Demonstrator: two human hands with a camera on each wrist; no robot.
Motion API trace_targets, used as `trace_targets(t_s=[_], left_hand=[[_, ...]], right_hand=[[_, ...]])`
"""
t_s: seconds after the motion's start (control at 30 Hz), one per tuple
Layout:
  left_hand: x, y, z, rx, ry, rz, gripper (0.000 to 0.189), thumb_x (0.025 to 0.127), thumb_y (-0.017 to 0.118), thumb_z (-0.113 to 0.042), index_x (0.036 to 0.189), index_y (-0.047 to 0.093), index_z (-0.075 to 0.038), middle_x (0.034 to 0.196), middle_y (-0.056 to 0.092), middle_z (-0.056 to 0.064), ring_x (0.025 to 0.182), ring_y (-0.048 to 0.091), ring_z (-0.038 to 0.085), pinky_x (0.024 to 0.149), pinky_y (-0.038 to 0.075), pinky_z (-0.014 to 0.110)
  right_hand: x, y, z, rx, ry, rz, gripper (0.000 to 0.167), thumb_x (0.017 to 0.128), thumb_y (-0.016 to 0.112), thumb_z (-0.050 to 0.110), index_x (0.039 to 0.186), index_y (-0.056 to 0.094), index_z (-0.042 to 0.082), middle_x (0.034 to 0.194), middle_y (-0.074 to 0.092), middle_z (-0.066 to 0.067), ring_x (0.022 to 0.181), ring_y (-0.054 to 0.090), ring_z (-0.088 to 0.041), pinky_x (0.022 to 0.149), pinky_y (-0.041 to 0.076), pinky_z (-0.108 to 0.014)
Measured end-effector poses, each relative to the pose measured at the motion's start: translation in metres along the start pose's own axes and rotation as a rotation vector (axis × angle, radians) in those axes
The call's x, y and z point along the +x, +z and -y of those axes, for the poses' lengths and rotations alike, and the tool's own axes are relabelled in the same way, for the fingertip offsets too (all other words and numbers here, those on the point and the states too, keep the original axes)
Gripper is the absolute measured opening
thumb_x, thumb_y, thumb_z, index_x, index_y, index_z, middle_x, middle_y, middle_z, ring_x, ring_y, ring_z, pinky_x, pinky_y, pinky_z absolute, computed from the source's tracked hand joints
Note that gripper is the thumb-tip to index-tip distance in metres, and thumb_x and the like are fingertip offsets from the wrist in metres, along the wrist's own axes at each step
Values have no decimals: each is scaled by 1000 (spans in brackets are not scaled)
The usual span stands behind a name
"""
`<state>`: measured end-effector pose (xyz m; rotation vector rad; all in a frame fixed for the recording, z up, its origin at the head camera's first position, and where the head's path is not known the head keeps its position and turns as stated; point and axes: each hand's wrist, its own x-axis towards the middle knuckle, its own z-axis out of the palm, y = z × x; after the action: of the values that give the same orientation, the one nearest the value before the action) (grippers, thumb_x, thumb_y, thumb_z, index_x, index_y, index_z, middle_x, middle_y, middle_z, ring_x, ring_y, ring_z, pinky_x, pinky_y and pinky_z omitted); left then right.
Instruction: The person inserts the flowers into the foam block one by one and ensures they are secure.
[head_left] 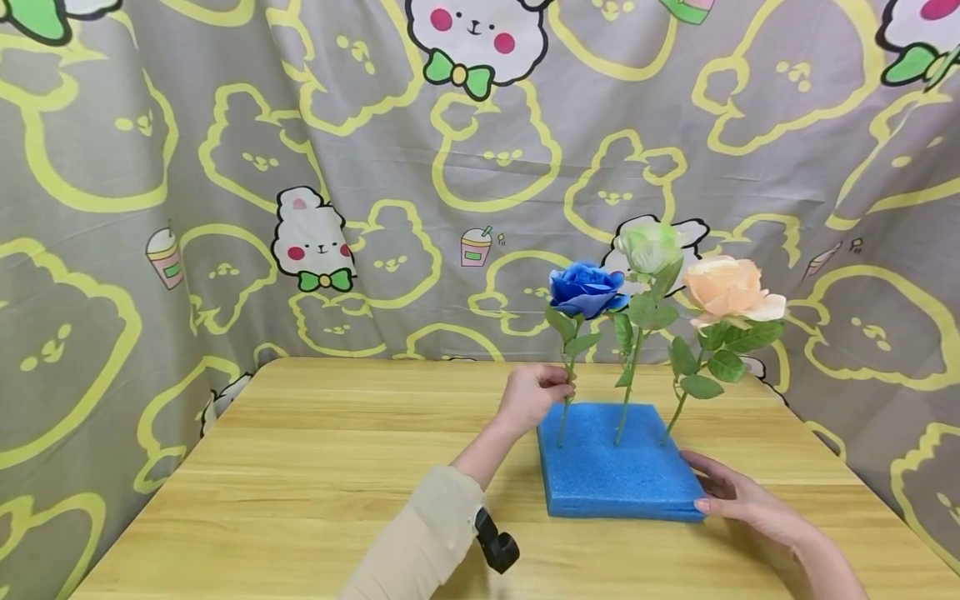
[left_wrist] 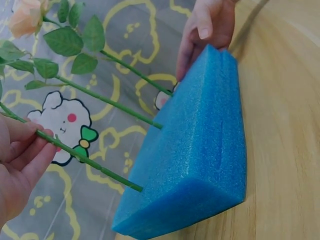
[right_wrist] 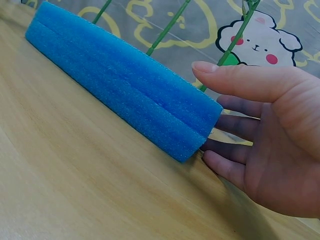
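Observation:
A blue foam block (head_left: pixel 617 482) lies on the table with three artificial flowers standing in it. My left hand (head_left: pixel 528 398) pinches the stem of the blue rose (head_left: pixel 585 289) partway up; the left wrist view shows thumb and fingertips around that green stem (left_wrist: pixel 100 167), whose lower end enters the foam. A pale green-white flower (head_left: pixel 651 247) stands in the middle, and a peach rose (head_left: pixel 731 292) leans outward at the right. My right hand (head_left: pixel 746 504) rests against the block's right side, its fingers extended along the edge and thumb by the near corner, as the right wrist view also shows.
The light wooden table (head_left: pixel 315 492) extends to the left of the block. Behind it hangs a grey curtain (head_left: pixel 390 167) with cartoon animals. A black strap-like device (head_left: pixel 497 542) sits at my left wrist, near the beige sleeve (head_left: pixel 427 533).

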<state>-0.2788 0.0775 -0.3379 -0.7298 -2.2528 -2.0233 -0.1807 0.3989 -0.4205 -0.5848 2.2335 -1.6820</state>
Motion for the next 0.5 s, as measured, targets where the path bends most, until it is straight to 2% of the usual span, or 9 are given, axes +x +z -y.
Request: trace_targets(t_s=[0.2,0.5], left_hand=[[-2,1,2,30,-9,7,14,81,67,4,93,68,10,85,69,16,75,68,23,67,54,23],[-4,-1,5,39,-22,12,16,82,67,2,95,68,10,84,69,16,74,68,23,66,54,24]], right_hand=[[1,-1,0,-9,-12,10,67,92,49,2,139,4,-17,127,38,33,111,40,12,89,37,-14],[1,-1,0,-4,14,17,69,93,49,4,139,3,-17,125,36,32,111,39,13,89,37,-14]])
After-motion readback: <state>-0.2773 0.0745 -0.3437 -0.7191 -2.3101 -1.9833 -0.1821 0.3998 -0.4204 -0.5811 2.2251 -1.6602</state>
